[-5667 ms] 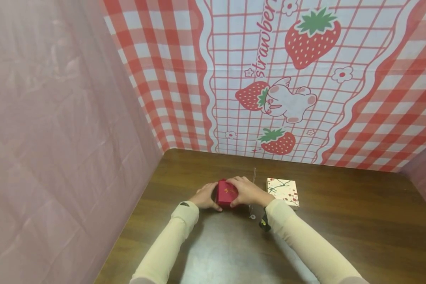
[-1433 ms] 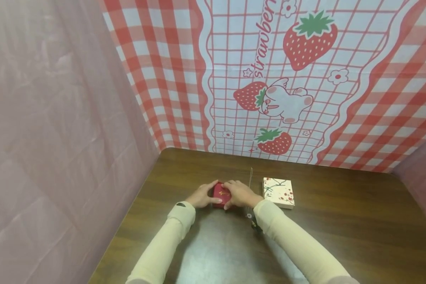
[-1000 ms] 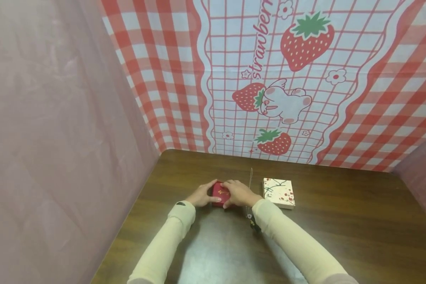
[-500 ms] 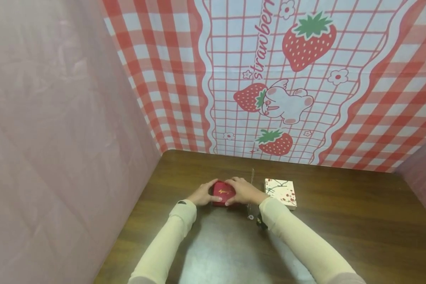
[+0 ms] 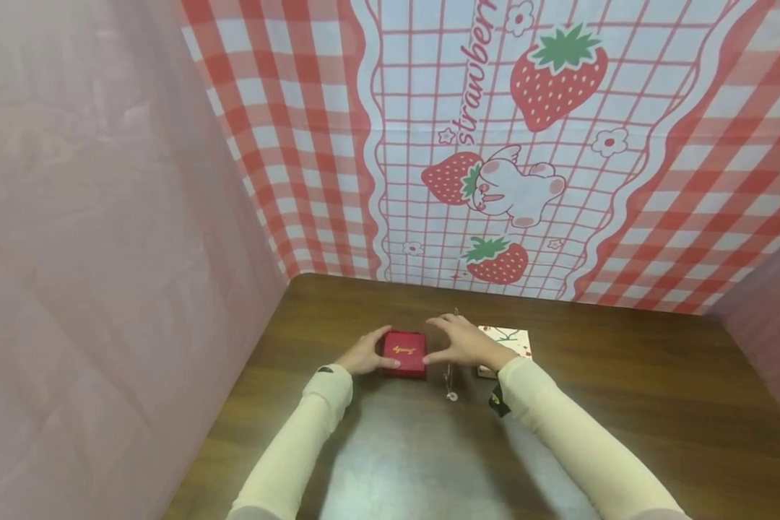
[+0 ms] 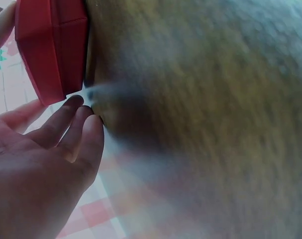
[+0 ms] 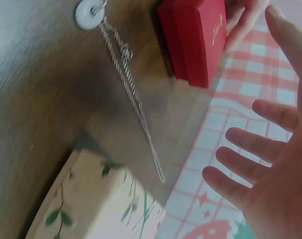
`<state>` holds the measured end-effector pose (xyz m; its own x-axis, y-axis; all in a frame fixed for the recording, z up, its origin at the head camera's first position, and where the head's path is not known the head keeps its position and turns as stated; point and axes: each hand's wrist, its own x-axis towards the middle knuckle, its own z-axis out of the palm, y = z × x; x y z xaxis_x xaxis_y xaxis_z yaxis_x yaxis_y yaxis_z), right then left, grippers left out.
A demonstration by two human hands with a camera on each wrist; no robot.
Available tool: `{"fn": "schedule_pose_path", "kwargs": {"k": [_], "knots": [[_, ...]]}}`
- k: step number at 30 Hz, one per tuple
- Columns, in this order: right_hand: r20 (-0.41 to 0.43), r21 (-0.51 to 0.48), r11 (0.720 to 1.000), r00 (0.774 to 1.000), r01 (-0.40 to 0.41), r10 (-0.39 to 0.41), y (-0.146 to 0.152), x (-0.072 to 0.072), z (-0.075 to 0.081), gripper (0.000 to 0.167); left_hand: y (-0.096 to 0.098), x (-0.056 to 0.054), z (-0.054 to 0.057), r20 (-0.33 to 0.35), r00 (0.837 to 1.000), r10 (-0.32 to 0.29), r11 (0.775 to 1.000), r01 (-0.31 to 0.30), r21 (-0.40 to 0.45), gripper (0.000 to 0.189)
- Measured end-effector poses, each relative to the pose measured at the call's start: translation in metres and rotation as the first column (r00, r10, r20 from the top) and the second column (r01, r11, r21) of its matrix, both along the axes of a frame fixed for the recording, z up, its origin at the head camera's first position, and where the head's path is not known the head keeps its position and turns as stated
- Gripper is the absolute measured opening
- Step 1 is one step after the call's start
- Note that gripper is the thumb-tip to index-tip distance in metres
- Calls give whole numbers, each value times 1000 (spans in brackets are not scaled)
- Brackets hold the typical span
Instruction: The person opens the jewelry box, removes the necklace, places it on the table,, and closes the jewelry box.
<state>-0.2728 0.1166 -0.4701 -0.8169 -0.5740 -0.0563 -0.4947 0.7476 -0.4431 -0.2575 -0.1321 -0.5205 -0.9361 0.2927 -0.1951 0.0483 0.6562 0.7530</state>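
Observation:
A small red gift box [image 5: 406,352] with gold lettering sits closed on the wooden table. My left hand [image 5: 362,354] holds its left side, thumb at the near edge and index finger at the far edge; in the left wrist view the other fingers lie off the box. Just right of the box, my right hand [image 5: 464,343] hovers with fingers spread, holding nothing. Beneath it lies a silver chain necklace [image 7: 136,102] with a white ring pendant [image 7: 89,14]; the hand hides part of the chain in the head view.
A cream box [image 7: 96,199] with printed branches and red blossoms stands right of the necklace, partly behind the right wrist in the head view. A strawberry-print cloth [image 5: 494,180] hangs at the table's back, and a pinkish sheet [image 5: 117,253] hangs on the left.
My right hand has let go of the red box and moved right, baring its lettered top. The left hand stays at the box's left side throughout.

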Motion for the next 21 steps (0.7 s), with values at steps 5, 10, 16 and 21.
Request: {"fn": "schedule_pose_path", "kwargs": {"k": [5,10,16,21], "knots": [[5,-3,999,999,36,-36,16,-1,3,87,1,-1,2,-24,1000,-2,1000,3,4,84],[5,-18,998,998,58,-58,32,-1,4,87,2,-2,2,-55,998,-5,1000,6,10,82],[-9,-50,995,997,82,-82,48,0,6,86,7,-4,1,-120,993,13,1000,-11,17,80],[-25,-71,993,995,96,-98,59,-1,5,88,14,-6,7,-162,986,39,999,-36,23,81]]}}
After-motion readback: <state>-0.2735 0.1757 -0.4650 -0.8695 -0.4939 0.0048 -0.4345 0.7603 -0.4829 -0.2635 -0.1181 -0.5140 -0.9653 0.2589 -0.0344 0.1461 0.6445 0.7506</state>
